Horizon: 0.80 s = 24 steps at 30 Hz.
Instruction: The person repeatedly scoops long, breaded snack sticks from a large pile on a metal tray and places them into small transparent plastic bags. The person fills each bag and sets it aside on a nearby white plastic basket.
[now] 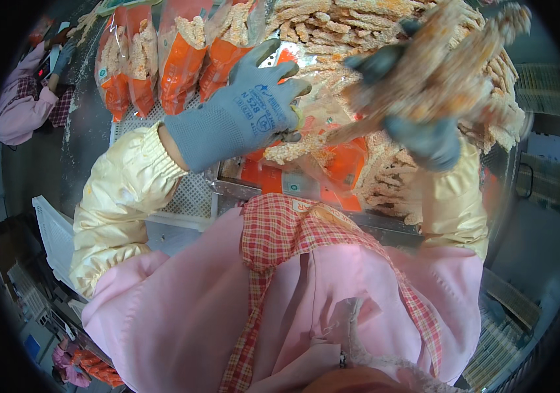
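Observation:
My left hand (248, 105), in a blue-grey knitted glove, has its fingers spread over an orange-and-clear plastic bag (343, 162) at the front of the metal work surface. Some breaded strips lie in the bag's mouth; whether the fingertips grip its film I cannot tell. My right hand (420, 137), gloved too and blurred by motion, holds a bunch of breaded strips (437, 69) above a large heap of such strips (339, 24). One strip slants down from the bunch towards the bag. A metal edge (240, 189) runs beneath the bag, close to my apron.
Several filled orange-and-clear bags (181, 64) stand in a row at the back left, on a white perforated tray (186, 196). At the far left a co-worker (29, 93) works at the same surface, and another person (68, 363) is at the lower left.

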Motion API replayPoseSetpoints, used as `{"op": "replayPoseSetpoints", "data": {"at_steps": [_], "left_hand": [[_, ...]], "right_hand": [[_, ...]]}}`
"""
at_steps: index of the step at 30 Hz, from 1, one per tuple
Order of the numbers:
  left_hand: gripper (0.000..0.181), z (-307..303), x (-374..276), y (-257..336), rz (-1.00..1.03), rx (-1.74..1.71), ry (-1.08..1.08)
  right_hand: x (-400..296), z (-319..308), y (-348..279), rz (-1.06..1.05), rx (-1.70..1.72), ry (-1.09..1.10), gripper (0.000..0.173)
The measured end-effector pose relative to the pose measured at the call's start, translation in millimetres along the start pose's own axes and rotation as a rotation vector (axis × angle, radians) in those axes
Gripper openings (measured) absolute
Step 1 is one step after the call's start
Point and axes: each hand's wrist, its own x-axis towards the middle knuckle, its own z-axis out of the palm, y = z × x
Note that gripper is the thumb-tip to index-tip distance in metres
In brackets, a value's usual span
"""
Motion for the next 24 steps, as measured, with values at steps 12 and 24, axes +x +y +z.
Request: {"op": "replayPoseSetpoints", "data": {"at_steps": [12,24], "left_hand": [[0.010,7.2,-31.0,22.6,0.006,-0.040,0.191],[0.004,-8.1,-20.3,30.3,0.220,0.043,0.152]], "right_hand": [[-25.1,-34.0,-26.8,0.639,0.054,-0.152,0.038],[-40.3,33.4,24.2,0.432,-0.330,-0.584,0.070]]}}
